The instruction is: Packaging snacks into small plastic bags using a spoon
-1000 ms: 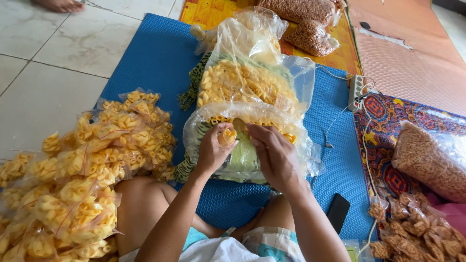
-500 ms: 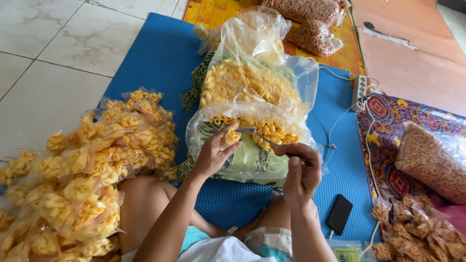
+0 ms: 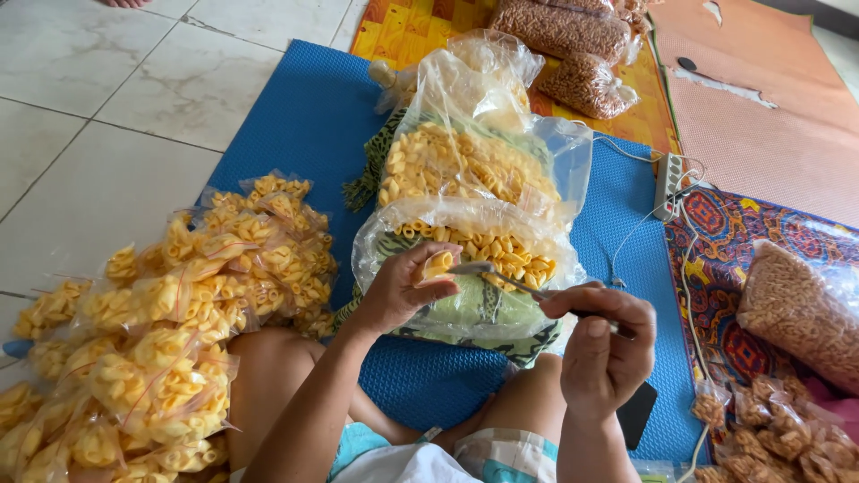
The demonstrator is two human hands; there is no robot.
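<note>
Since the earlier frames: right hand (image 3: 601,347) has drawn back from the large bag toward the body, carrying a metal spoon (image 3: 501,276); left hand (image 3: 404,288) has stayed at the bag's mouth.

Left hand: fingers closed around a small clear packet (image 3: 437,266) partly filled with yellow curled crackers, held upright just in front of the open large bag (image 3: 465,268).

Right hand: fist closed on the spoon's handle, thumb on top; spoon bowl points left and sits just beside the small packet's mouth. Whether the bowl holds anything cannot be told.

Hands: apart, linked only by the spoon's reach.

Large bag: clear plastic, lying on a green patterned cloth on the blue mat (image 3: 304,116), holding loose yellow crackers at its far edge. A second, fuller clear bag (image 3: 474,161) of the same crackers lies touching it on the far side.

Person's left side: heap of filled small packets (image 3: 170,331) of yellow crackers, spilling from the mat onto the tiled floor (image 3: 98,152), against the bare knee.

Person's right side: white power strip (image 3: 668,185) with cords, dark phone (image 3: 637,413) partly hidden by the right wrist, bags of brown snacks (image 3: 792,309) on a patterned rug.

Far edge: two more bags of brown snacks (image 3: 573,45) on an orange mat.
</note>
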